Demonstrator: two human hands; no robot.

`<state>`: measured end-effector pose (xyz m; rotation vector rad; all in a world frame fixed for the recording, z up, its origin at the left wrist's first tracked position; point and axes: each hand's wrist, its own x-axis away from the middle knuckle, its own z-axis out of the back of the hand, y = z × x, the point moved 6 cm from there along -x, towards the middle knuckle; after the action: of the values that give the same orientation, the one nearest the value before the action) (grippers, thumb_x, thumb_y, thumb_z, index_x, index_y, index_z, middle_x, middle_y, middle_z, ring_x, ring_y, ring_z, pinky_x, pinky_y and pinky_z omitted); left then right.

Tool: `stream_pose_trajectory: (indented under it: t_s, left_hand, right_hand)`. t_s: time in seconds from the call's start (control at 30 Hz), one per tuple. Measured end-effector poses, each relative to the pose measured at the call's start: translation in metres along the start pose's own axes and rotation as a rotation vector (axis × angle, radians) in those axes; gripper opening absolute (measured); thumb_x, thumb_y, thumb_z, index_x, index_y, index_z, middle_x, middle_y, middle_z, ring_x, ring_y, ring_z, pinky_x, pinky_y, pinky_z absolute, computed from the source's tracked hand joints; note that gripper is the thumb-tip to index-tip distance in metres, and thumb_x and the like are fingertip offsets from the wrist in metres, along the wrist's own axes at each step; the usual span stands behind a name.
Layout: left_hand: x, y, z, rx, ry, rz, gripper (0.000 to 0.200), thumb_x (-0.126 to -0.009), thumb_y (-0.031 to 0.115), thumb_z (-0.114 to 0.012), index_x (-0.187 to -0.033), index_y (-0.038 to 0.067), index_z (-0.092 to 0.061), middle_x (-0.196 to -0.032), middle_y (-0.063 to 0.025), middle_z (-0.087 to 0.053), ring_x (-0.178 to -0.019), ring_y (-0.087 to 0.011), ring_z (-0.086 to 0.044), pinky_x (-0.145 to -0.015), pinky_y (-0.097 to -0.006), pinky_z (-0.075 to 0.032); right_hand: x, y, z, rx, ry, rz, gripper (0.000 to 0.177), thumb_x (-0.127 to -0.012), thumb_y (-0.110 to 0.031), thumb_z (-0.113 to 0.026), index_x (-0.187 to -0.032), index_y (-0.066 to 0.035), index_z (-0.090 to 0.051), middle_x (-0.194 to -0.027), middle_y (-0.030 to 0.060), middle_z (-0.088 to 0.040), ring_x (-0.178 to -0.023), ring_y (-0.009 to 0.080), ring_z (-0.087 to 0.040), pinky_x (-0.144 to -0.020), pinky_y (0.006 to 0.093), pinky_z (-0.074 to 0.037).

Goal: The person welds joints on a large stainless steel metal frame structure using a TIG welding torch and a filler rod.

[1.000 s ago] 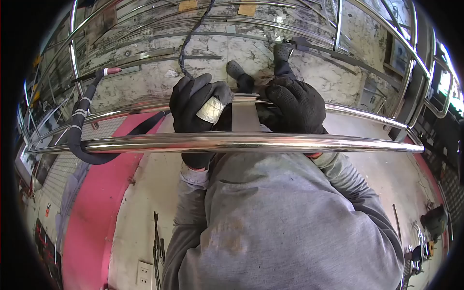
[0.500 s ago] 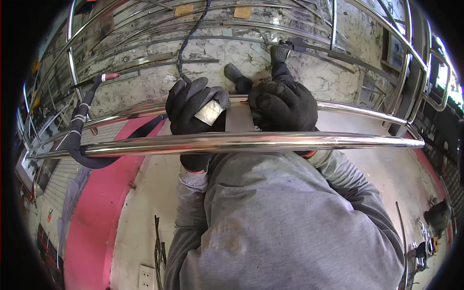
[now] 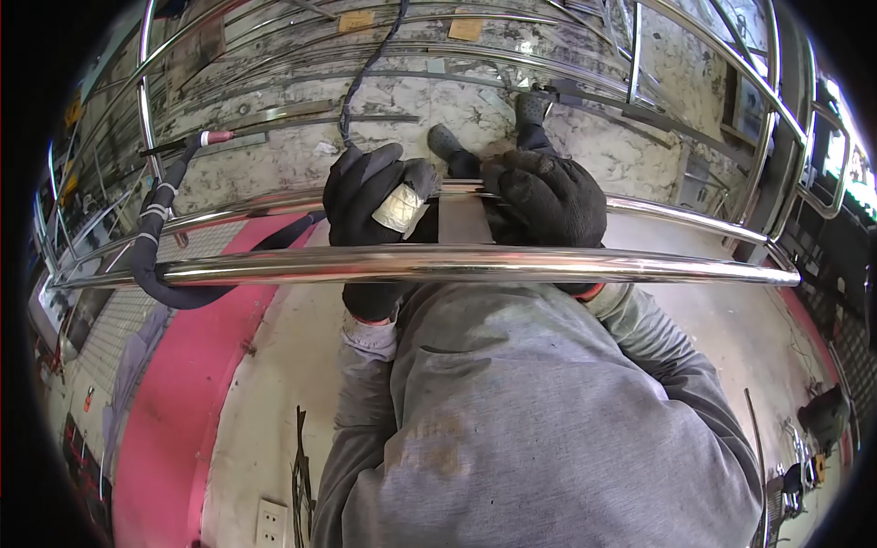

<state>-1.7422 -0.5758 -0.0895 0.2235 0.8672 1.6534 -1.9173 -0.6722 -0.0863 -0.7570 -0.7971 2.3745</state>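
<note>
Both my hands wear black gloves and reach past a shiny steel tube (image 3: 639, 267) that crosses in front of my chest. My left hand (image 3: 365, 196) grips the farther steel rail (image 3: 694, 217) and has a pale taped piece (image 3: 399, 208) against its fingers. My right hand (image 3: 548, 196) closes on the same rail just to the right. Between the hands a flat steel strip (image 3: 464, 219) stands upright, joining the rail and the near tube.
A welding torch (image 3: 203, 139) with a black hose hangs over the near tube at the left. Curved steel railings (image 3: 758, 110) surround me. My shoes (image 3: 448, 142) stand on a stained marble floor; a pink strip (image 3: 174, 384) and a wall socket (image 3: 272, 521) lie lower left.
My hands shifted slightly along the far rail and stayed clamped around the flat strip; the view wobbled a little. Nothing was let go.
</note>
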Motion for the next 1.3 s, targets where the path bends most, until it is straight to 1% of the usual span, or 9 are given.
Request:
stream_pose_trajectory:
  t_s: [0.1, 0.17, 0.3, 0.6, 0.73, 0.9, 0.97, 1.2, 1.3]
  left_hand:
    - [-0.002, -0.001, -0.001, -0.043, -0.091, -0.049, 0.03, -0.096, 0.032, -0.074, -0.113, 0.007, -0.076, -0.119, -0.0092, -0.073, -0.121, -0.0309, -0.064, -0.114, -0.0525, -0.044]
    - [0.001, -0.003, -0.004, -0.055, -0.085, -0.046, 0.03, -0.096, 0.033, -0.074, -0.112, 0.007, -0.076, -0.119, -0.0094, -0.073, -0.121, -0.0308, -0.064, -0.114, -0.0524, -0.044]
    - [0.002, -0.002, -0.003, -0.084, -0.07, -0.11, 0.03, -0.094, 0.03, -0.076, -0.114, 0.007, -0.074, -0.119, -0.0097, -0.072, -0.12, -0.0308, -0.064, -0.114, -0.0519, -0.044]
    - [0.002, 0.0, -0.002, -0.088, -0.095, -0.105, 0.037, -0.087, 0.022, -0.086, -0.119, 0.01, -0.073, -0.125, -0.0097, -0.071, -0.122, -0.0321, -0.063, -0.112, -0.053, -0.044]
    - [0.006, -0.008, -0.003, -0.015, -0.013, 0.018, 0.037, -0.088, 0.028, -0.085, -0.12, 0.012, -0.074, -0.125, -0.0097, -0.071, -0.122, -0.0326, -0.063, -0.113, -0.0531, -0.044]
    - [0.004, 0.005, 0.0, -0.05, 0.015, -0.127, 0.038, -0.092, 0.04, -0.076, -0.118, 0.013, -0.077, -0.119, -0.0084, -0.071, -0.12, -0.0308, -0.065, -0.113, -0.054, -0.045]
    - [0.011, -0.003, -0.004, -0.056, -0.011, -0.171, 0.047, -0.092, 0.043, -0.075, -0.124, 0.009, -0.076, -0.126, -0.0107, -0.07, -0.124, -0.033, -0.063, -0.113, -0.052, -0.044]
    - [0.022, -0.004, 0.006, 0.037, 0.117, -0.114, 0.033, -0.089, 0.028, -0.079, -0.117, 0.012, -0.074, -0.119, -0.0112, -0.07, -0.111, -0.034, -0.068, -0.107, -0.0507, -0.05]
    - [0.022, -0.005, 0.007, 0.053, 0.035, -0.058, 0.027, -0.087, 0.022, -0.081, -0.109, 0.009, -0.076, -0.11, -0.0128, -0.072, -0.107, -0.0345, -0.068, -0.1, -0.0485, -0.052]
  right_hand:
    - [-0.008, -0.004, 0.012, 0.028, 0.035, -0.127, 0.046, -0.076, -0.027, -0.082, -0.116, -0.006, -0.072, -0.109, 0.0153, -0.074, -0.092, 0.0347, -0.074, -0.092, 0.0525, -0.058]
    - [-0.017, -0.007, 0.017, 0.048, -0.035, -0.115, 0.057, -0.077, -0.031, -0.082, -0.126, -0.005, -0.07, -0.116, 0.0173, -0.073, -0.097, 0.036, -0.074, -0.11, 0.0637, -0.045]
    - [-0.004, -0.001, 0.004, 0.013, -0.006, -0.109, 0.063, -0.076, -0.033, -0.082, -0.13, -0.005, -0.068, -0.117, 0.017, -0.072, -0.097, 0.0372, -0.073, -0.118, 0.0701, -0.033]
    - [-0.003, 0.001, 0.009, -0.012, -0.019, -0.143, 0.061, -0.077, -0.03, -0.082, -0.13, -0.005, -0.068, -0.115, 0.016, -0.072, -0.099, 0.0368, -0.072, -0.115, 0.065, -0.039]
    - [-0.003, 0.003, 0.002, -0.084, -0.013, -0.05, 0.059, -0.078, -0.029, -0.08, -0.131, -0.006, -0.069, -0.114, 0.0156, -0.071, -0.099, 0.0361, -0.072, -0.102, 0.0561, -0.05]
    - [-0.019, -0.017, -0.006, -0.09, -0.222, 0.115, 0.039, -0.077, -0.017, -0.078, -0.114, -0.006, -0.074, -0.108, 0.0126, -0.073, -0.098, 0.0346, -0.072, -0.084, 0.0456, -0.059]
    - [-0.007, -0.009, -0.018, 0.029, -0.179, 0.155, 0.039, -0.078, -0.025, -0.078, -0.115, -0.014, -0.075, -0.109, 0.0091, -0.073, -0.097, 0.0312, -0.071, -0.081, 0.0442, -0.057]
    - [-0.009, -0.015, -0.018, 0.0, -0.186, 0.037, 0.026, -0.086, -0.022, -0.077, -0.11, -0.011, -0.075, -0.101, 0.0126, -0.073, -0.088, 0.0349, -0.072, -0.074, 0.0436, -0.059]
    - [0.001, -0.007, -0.022, -0.061, -0.1, 0.093, 0.029, -0.097, -0.028, -0.077, -0.115, -0.005, -0.072, -0.107, 0.0122, -0.073, -0.092, 0.0283, -0.074, -0.078, 0.0392, -0.059]
